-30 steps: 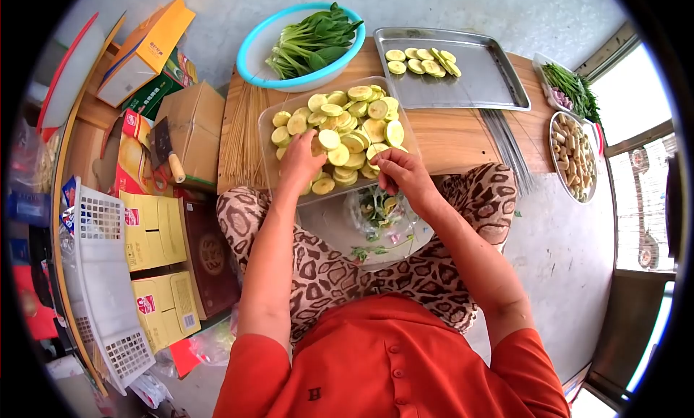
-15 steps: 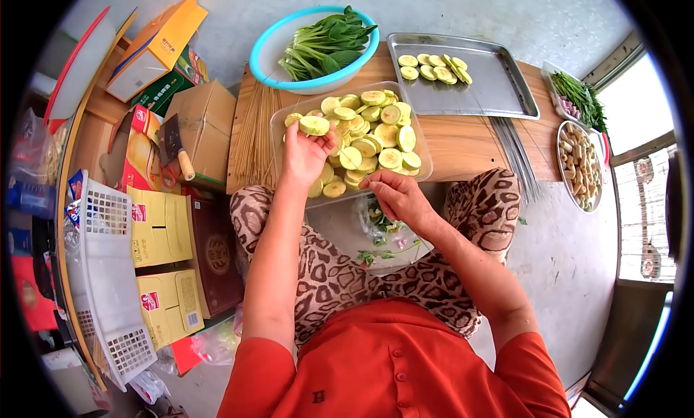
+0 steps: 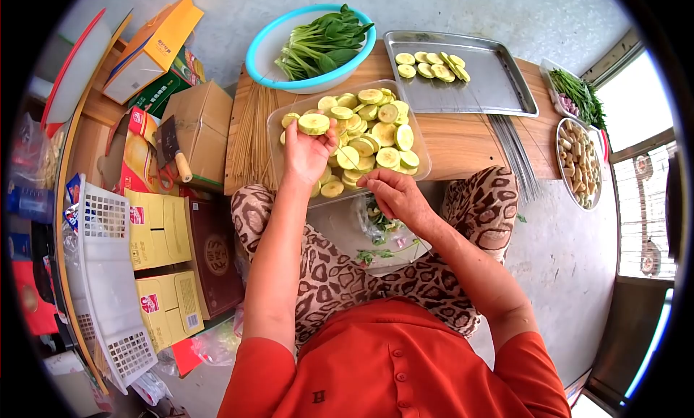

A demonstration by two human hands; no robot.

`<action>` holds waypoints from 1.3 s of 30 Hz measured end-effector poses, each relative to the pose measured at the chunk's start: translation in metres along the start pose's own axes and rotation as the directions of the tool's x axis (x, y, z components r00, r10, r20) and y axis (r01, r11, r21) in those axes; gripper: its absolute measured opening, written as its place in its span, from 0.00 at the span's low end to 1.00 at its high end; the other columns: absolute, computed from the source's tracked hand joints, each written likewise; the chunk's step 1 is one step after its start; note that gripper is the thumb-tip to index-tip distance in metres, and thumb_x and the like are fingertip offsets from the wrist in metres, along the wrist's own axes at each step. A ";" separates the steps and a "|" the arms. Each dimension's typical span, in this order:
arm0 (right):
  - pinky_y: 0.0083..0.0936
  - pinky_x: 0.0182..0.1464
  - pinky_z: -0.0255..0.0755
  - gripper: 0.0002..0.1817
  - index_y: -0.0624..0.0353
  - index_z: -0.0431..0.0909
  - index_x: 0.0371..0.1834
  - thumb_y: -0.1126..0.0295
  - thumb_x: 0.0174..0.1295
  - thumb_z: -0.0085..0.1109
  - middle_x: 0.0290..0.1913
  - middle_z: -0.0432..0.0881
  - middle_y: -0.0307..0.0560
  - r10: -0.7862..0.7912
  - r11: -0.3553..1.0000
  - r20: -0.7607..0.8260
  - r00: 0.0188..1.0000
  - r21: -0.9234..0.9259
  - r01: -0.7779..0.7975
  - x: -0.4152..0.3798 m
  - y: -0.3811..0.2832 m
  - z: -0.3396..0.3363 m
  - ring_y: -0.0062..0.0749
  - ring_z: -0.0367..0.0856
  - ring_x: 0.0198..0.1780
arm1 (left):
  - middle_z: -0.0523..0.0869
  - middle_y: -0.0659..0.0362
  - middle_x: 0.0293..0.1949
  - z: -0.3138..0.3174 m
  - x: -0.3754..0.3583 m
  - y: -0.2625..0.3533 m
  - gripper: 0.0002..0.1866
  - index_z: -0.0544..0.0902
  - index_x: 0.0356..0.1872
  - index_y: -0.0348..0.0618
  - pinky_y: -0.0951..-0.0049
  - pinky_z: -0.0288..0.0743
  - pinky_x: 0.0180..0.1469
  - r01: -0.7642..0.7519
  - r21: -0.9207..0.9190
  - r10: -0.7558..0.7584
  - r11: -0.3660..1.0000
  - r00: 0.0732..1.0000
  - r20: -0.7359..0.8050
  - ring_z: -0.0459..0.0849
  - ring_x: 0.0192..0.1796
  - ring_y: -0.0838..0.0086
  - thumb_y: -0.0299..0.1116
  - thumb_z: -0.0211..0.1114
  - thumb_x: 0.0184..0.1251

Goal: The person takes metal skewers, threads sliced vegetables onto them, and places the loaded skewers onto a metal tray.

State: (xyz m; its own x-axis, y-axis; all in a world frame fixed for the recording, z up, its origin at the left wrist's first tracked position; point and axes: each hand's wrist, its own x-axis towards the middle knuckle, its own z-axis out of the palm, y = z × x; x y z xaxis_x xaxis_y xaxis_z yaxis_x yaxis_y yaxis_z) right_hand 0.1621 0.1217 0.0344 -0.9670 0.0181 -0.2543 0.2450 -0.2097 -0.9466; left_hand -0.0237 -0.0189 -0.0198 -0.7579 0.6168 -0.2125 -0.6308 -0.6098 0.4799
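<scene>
Held in the fingers of my left hand point(image 3: 307, 150) is a round, pale green-yellow zucchini slice point(image 3: 313, 124), above the left side of a clear plastic tub point(image 3: 277, 147) heaped with more slices. My right hand point(image 3: 394, 195) is closed in a pinch at the tub's near edge. A thin skewer point(image 3: 347, 156) runs between the two hands, its near part hidden by my right fingers. Whether its tip touches the slice is hard to make out.
Behind the tub stand a blue-rimmed basin point(image 3: 254, 65) of leafy greens and a metal tray point(image 3: 499, 92) with several slices. Wooden skewers point(image 3: 253, 139) lie left, metal skewers point(image 3: 512, 150) right. A cleaver point(image 3: 170, 139) rests by the boxes. A bag of greens point(image 3: 376, 223) sits below my hands.
The slice in my left hand has tilted slightly, its face turned more toward me. Both hands stay in nearly the same place; the whole view has shifted slightly.
</scene>
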 end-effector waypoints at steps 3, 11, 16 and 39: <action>0.13 0.18 0.53 0.10 0.61 0.77 0.43 0.69 0.70 0.47 0.15 0.65 0.28 -0.004 1.000 -0.001 1.000 0.005 0.004 0.000 0.001 0.000 0.12 0.59 0.14 | 0.81 0.45 0.45 0.002 -0.002 0.000 0.26 0.74 0.54 0.36 0.68 0.75 0.44 0.005 -0.016 -0.005 1.000 1.000 -0.007 0.79 0.38 0.65 0.49 0.42 0.72; 0.12 0.18 0.52 0.11 0.60 0.77 0.45 0.67 0.71 0.46 0.14 0.65 0.29 0.001 1.000 0.001 1.000 -0.023 -0.001 0.000 0.002 0.002 0.11 0.58 0.14 | 0.81 0.45 0.43 0.001 -0.002 -0.001 0.26 0.74 0.53 0.36 0.69 0.74 0.42 -0.011 -0.044 0.012 0.999 1.000 0.006 0.77 0.36 0.66 0.50 0.41 0.73; 0.12 0.18 0.52 0.11 0.60 0.77 0.45 0.67 0.71 0.45 0.14 0.65 0.29 -0.007 0.999 0.013 1.000 -0.032 0.007 0.001 0.004 0.002 0.10 0.58 0.14 | 0.81 0.45 0.43 0.000 -0.001 -0.001 0.26 0.74 0.53 0.36 0.69 0.74 0.41 -0.025 -0.030 0.025 0.999 1.000 0.017 0.77 0.36 0.66 0.49 0.41 0.73; 0.12 0.17 0.50 0.11 0.61 0.77 0.43 0.69 0.72 0.44 0.13 0.64 0.29 -0.015 1.000 -0.002 1.000 -0.005 0.015 0.003 0.007 0.007 0.11 0.57 0.12 | 0.80 0.47 0.39 0.010 -0.003 -0.005 0.24 0.76 0.51 0.35 0.70 0.74 0.38 -0.008 -0.004 0.008 1.000 0.996 0.091 0.76 0.33 0.65 0.46 0.44 0.71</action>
State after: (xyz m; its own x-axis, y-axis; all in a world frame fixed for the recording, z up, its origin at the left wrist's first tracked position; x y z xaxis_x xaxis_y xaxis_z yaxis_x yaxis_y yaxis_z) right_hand 0.1605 0.1139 0.0280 -0.9703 0.0235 -0.2407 0.2311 -0.2042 -0.9513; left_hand -0.0168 -0.0131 -0.0132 -0.7448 0.6545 -0.1299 -0.6254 -0.6168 0.4780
